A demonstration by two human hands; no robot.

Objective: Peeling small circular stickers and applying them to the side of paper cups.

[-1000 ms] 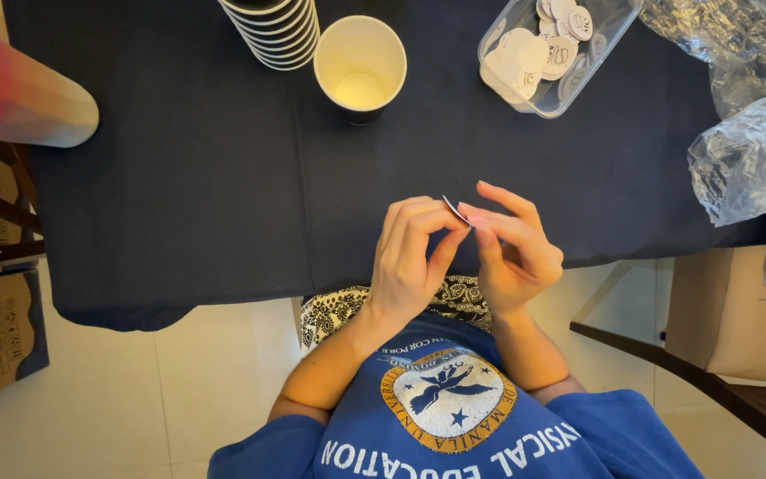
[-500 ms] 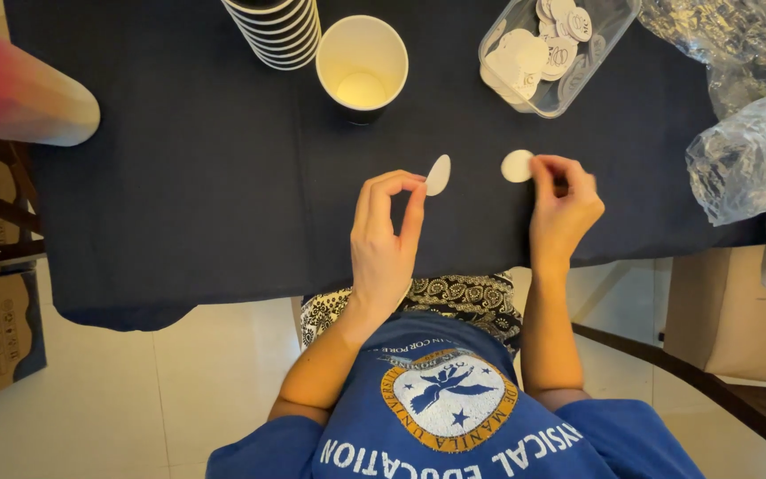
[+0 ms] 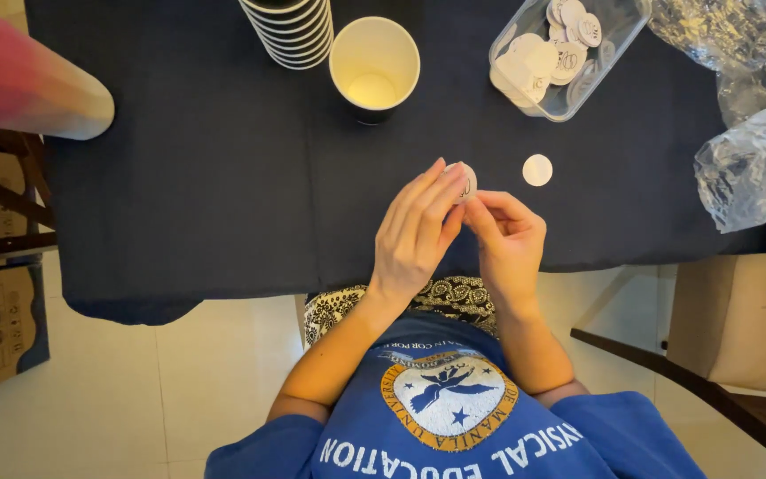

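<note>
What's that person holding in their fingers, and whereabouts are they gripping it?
A small white round disc, pinched at its edge by the left hand fingertips, the right hand touching it from below.

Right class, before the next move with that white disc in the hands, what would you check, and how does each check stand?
1. White disc pinched at the left hand fingertips: ok.
2. Right hand touching the disc: cannot tell.
3. Second disc lying apart on the dark tablecloth: ok.
4. Open paper cup upright: ok.
5. Clear tub holding more discs: ok.
</note>
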